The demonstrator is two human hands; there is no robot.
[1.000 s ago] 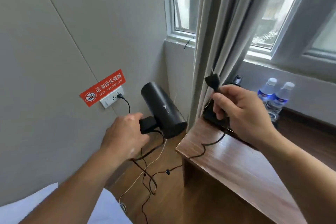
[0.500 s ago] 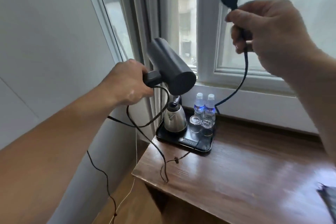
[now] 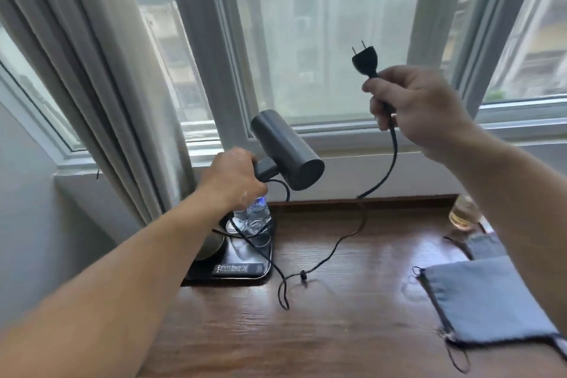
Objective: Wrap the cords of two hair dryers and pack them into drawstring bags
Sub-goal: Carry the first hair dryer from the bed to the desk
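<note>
Left hand (image 3: 233, 181): your grip is curled round the handle of the hair dryer (image 3: 287, 150). You hold it in the air over the tray (image 3: 270, 258), in front of the window sill.
Tray: black, at the table's (image 3: 337, 331) left end, with water bottles (image 3: 259, 212) on it.
Cord (image 3: 337, 242): it drops from the handle, loops on the table just right of the tray, then climbs to your right hand. Half a second ago that loop lay at the table's front-left edge.
Right hand (image 3: 420, 107): your grip pinches the cord just under the plug (image 3: 364, 60), prongs up. It sits lower against the window than before.
Drawstring bag (image 3: 484, 304): blue-grey, flat on the table at your right. Earlier only a corner showed.
</note>
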